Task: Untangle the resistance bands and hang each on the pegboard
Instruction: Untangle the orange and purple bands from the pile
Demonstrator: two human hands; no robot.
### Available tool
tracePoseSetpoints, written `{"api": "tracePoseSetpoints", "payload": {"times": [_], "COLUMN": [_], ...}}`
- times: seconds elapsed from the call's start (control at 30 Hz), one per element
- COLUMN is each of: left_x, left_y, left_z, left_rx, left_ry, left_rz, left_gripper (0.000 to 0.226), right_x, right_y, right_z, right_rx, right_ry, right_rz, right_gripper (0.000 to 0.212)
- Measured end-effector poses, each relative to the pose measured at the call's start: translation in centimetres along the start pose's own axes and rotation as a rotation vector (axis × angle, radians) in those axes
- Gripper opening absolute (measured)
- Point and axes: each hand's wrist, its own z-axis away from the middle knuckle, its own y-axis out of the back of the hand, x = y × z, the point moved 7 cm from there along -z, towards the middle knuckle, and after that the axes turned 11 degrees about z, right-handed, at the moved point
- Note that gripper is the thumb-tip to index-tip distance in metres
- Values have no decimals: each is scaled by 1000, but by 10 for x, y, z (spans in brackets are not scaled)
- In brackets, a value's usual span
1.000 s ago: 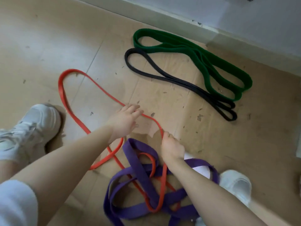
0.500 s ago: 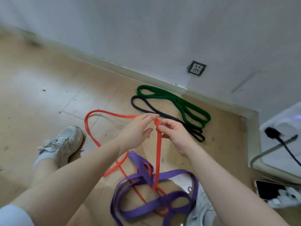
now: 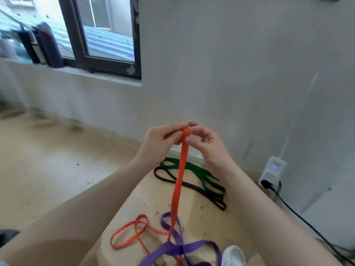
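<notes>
My left hand (image 3: 160,144) and my right hand (image 3: 206,144) pinch the top fold of the orange band (image 3: 177,186) between them, held up in front of the wall. The orange band hangs taut down to the floor, where its lower loops lie and thread through the purple band (image 3: 172,248). The green band (image 3: 203,174) and the black band (image 3: 194,187) lie side by side on the floor near the wall, apart from the tangle. No pegboard shows in this view.
A white shoe (image 3: 233,255) stands by the purple band. A white plug adapter (image 3: 272,170) with a black cable (image 3: 307,221) sits at the right wall. A dark-framed window (image 3: 99,35) with bottles on its sill is upper left.
Both hands have lifted the orange band's top higher and closer together, pulling it taut out of the purple band. The view has tilted up to the wall and window.
</notes>
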Motion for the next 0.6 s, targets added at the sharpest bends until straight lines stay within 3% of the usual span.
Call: {"api": "tracePoseSetpoints", "payload": {"times": [0.13,0.2,0.33,0.43,0.6], "left_x": [35,48,59,42,6], "left_y": [-8,-11,-30,-43,-51], "left_z": [-11,-19,-29,-20,4], "left_rx": [171,217,122,36,-100], "left_ry": [40,63,97,136,289], "left_rz": [140,196,326,231,235], "left_gripper": [7,9,18,12,16], "right_x": [-42,-61,-86,-98,-94], "right_y": [17,26,47,61,70], "right_z": [2,-2,-16,-29,-33], "right_rx": [42,85,222,316,380], "right_ry": [72,107,145,150,97], "right_rz": [-69,-99,-106,-136,-390], "right_gripper": [16,15,14,18,23]}}
